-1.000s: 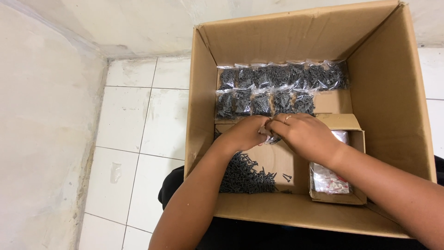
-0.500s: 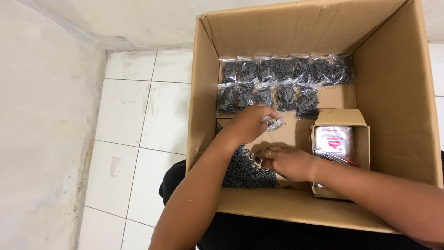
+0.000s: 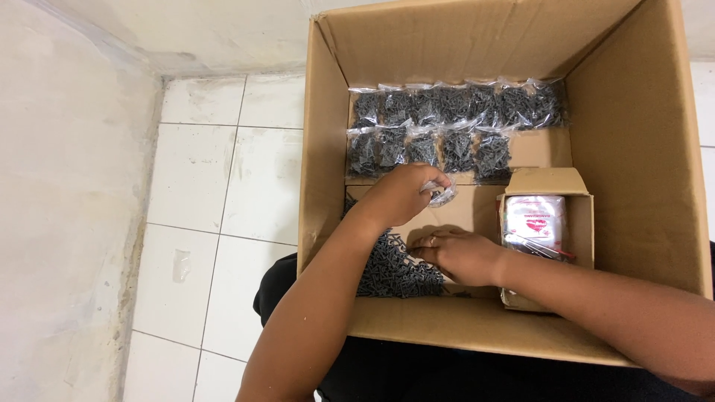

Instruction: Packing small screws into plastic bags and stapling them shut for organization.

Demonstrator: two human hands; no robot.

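A large cardboard box point(image 3: 633, 149) is sitting on white floor tiles point(image 3: 216, 186) beside a stained wall point(image 3: 67, 223). Inside, the left hand point(image 3: 398, 195) is pinching a small clear bag point(image 3: 441, 193), while the right hand point(image 3: 458, 255) is closing on loose dark screws point(image 3: 391, 269).

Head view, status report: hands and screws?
Left hand pinching small clear bag. Right hand on loose black screw pile. Filled bags rowed at box back. Nothing blocking.

Brown carton point(image 3: 625, 149), rows of clear filled bags point(image 3: 454, 126) at back, perhaps pink-labelled packet point(image 3: 535, 223) right
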